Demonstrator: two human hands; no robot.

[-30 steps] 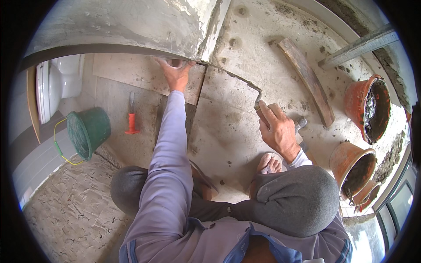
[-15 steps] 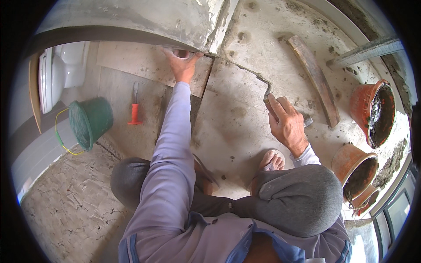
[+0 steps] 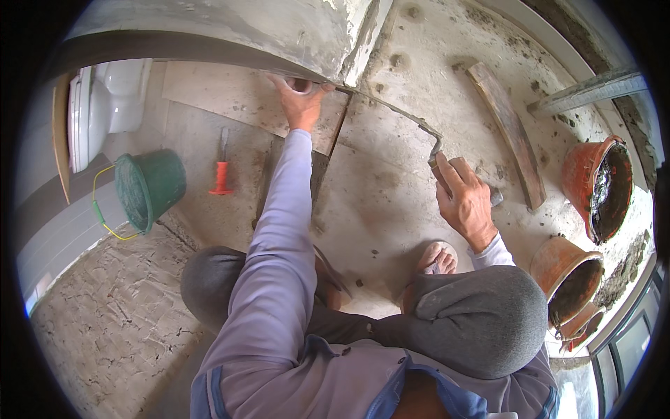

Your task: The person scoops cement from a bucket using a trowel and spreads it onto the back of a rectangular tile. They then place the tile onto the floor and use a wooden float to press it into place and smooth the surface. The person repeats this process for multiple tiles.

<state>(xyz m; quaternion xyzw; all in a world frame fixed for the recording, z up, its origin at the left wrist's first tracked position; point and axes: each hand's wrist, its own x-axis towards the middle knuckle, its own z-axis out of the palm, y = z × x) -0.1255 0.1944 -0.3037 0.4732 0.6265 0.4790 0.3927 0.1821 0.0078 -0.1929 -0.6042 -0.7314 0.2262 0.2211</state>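
My right hand [image 3: 466, 206] is closed round the handle of a trowel [image 3: 437, 145]. Its cranked neck is bare, and the thin blade, seen nearly edge-on and caked with mortar, points up and left toward the wall corner [image 3: 343, 80]. Stretched forward, my left hand [image 3: 301, 108] reaches the lower edge of the grey wall [image 3: 230, 35]. Thumb and fingers curl round a small, dark, rounded shape there, which I cannot identify; the other fingers are partly hidden. Below that hand, a dark seam [image 3: 340, 127] separates a pale floor slab [image 3: 216, 98] from the floor.
At left stand a green bucket [image 3: 157, 188] and a white toilet [image 3: 115, 98]; a red-handled chisel-like tool [image 3: 222, 179] lies nearby. A wooden plank [image 3: 508, 136] lies at right, beside a metal pole [image 3: 586, 92]. Mortar-stained orange buckets [image 3: 579, 174] line the right side.
The whole view has shifted slightly, so floor things appear a little lower and farther right. Both hands keep nearly the same places and grips.
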